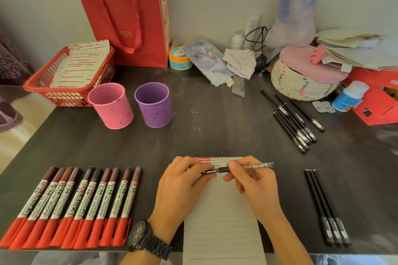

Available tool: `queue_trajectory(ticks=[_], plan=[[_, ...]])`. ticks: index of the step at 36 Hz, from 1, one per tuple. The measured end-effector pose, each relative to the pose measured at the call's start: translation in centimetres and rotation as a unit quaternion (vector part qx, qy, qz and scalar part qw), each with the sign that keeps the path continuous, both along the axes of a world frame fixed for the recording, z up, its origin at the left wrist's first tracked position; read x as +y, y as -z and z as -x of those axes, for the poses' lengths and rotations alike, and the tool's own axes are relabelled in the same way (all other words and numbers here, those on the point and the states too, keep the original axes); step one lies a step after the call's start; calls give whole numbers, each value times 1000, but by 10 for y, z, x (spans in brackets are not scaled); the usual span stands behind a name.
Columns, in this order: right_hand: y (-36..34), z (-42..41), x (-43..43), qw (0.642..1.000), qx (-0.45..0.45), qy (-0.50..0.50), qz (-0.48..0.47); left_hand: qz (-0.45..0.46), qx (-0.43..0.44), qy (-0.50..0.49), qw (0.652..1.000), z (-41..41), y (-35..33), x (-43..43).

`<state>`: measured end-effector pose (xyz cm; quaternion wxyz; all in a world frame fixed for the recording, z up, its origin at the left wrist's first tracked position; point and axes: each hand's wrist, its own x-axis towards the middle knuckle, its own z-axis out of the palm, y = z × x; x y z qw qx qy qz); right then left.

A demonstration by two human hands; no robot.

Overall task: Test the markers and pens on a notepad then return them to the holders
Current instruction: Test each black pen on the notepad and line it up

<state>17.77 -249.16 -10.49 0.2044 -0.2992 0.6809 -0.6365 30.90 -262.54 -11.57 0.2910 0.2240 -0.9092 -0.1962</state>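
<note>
Head view — pen (258, 165) pinched by left fingers (190, 165), right fingers (232, 177) — apparently over notepad (221, 217) edge.

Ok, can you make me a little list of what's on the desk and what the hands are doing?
Left hand: pinches the pen's black end
Right hand: fingers hold the same pen
Pen: lying level over the notepad's top
Notepad: lined, marks only along its top edge
Markers: ten red-ended ones, in a row on the left
Three black pens: side by side, right of the notepad
More black pens: loose bunch, further back
Holders: pink holder and purple holder, upright, nothing sticking out
</note>
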Motion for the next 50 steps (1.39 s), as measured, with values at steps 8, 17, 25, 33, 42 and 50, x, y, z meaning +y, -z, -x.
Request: queue_trajectory(ticks=[8, 17, 25, 33, 42, 50], plan=[[-5, -1, -1, 999, 29, -10, -7, -8, 10, 15, 1000, -1, 0, 1], [-11, -13, -4, 998, 41, -7, -49, 6, -18, 29, 999, -1, 2, 1], [-26, 6, 23, 994, -80, 64, -28, -46, -76, -11, 996, 1, 5, 3], [-67, 68, 125, 977, -1, 117, -181, -77, -104, -7, 992, -2, 5, 2], [-77, 97, 171, 862, 158, 57, -479, -86, -111, -13, 990, -1, 3, 3], [-54, 93, 168, 826, 191, 54, -528, -90, -106, -17, 990, -1, 4, 3]])
